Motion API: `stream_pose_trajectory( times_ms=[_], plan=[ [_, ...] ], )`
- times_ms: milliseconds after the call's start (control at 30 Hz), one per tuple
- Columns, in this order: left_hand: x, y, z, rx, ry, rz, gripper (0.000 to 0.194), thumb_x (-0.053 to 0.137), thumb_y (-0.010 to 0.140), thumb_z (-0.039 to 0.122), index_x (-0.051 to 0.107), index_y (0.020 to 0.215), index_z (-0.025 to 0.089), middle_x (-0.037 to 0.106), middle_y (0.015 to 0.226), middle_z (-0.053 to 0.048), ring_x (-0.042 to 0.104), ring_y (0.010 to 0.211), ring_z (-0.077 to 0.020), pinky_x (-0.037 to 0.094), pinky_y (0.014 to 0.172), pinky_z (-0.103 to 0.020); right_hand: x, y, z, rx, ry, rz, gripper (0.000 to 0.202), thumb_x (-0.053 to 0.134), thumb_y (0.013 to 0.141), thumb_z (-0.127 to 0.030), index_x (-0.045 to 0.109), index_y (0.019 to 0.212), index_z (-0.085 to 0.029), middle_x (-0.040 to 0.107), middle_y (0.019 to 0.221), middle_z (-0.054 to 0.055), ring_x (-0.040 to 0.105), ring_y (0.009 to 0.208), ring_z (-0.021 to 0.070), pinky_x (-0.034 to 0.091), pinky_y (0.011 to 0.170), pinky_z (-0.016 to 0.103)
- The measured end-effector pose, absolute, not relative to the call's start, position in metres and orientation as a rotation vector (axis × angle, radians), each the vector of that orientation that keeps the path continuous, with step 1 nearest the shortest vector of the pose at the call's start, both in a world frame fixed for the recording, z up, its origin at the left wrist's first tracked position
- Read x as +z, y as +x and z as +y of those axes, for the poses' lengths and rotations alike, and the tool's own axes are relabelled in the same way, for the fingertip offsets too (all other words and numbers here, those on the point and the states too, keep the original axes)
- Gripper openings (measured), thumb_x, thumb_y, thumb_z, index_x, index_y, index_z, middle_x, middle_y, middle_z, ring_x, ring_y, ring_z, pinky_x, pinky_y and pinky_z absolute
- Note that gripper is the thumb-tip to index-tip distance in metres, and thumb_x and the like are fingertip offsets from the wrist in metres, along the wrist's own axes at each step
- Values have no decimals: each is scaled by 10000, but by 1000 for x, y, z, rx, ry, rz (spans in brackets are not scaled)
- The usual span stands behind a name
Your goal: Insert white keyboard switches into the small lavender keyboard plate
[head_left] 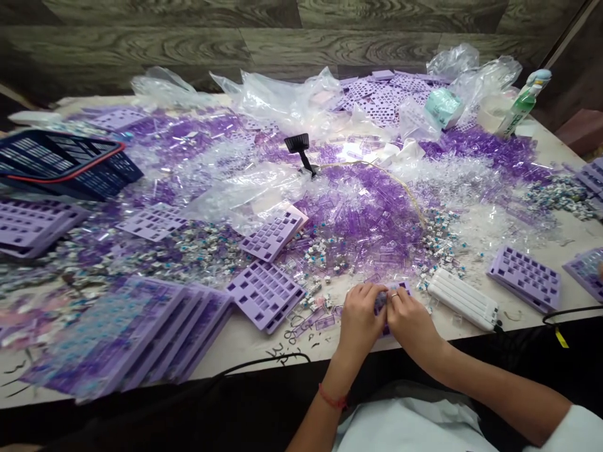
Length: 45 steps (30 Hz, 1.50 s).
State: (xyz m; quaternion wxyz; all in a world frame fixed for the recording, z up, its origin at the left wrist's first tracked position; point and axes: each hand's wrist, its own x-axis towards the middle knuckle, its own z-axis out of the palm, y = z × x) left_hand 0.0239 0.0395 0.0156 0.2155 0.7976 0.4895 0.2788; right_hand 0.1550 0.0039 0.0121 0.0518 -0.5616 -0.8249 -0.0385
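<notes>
My left hand (362, 319) and my right hand (414, 323) meet at the front edge of the table. Their fingers are bent and closed on a small purple keyboard plate (404, 287), which they mostly cover. Clear and blue bits show between the fingertips. Around my hands lie loose clear purple keycaps (325, 322) and small white-and-blue key switches (440, 235). To the right of my right hand rests a white ribbed plastic case (464, 300). Two stacked purple keyboard plates (266, 294) lie to the left of my left hand.
A leaning row of filled purple keyboards (141, 333) occupies the front left, near a dark blue basket (61, 166). A black brush-like tool (301, 150) stands mid-table among heaped keycaps. Clear plastic bags (282, 91) and a green bottle (521, 107) are at the back. More plates (525, 276) lie right.
</notes>
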Motion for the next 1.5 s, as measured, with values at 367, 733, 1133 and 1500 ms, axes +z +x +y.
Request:
stream_pose_trajectory(
  times_ms=[367,733,1133,1500],
  plan=[
    [13,26,38,826,2175,1342,139,675,872,140,650,966,240,715,921,-29,640,923,-243,536,835,-400,-9,162,-19,-325,-1722,-2312,422,511,882,-4,703,1250,-80,738,1171,196,691,1063,298,573,992,473],
    [5,19,39,877,2096,1280,421,723,842,121,655,1239,245,741,1107,-51,674,1054,-230,575,937,-398,19,178,-2,-25,-1641,-2447,323,585,888,-88,734,1173,-64,740,1064,173,651,1028,271,485,1026,420],
    [0,20,41,965,1980,1263,370,769,837,219,690,1197,248,696,1009,-50,683,975,-215,589,875,-369,84,186,98,568,-1773,-2867,212,817,788,-223,774,992,-183,763,1083,106,674,1106,286,434,881,330],
    [-15,23,39,962,1936,1419,361,782,805,371,459,882,230,583,848,6,622,805,-185,500,712,-307,81,184,90,658,-1764,-2898,388,737,846,-174,627,1217,-147,732,1184,118,683,1124,274,469,751,285]
  ],
)
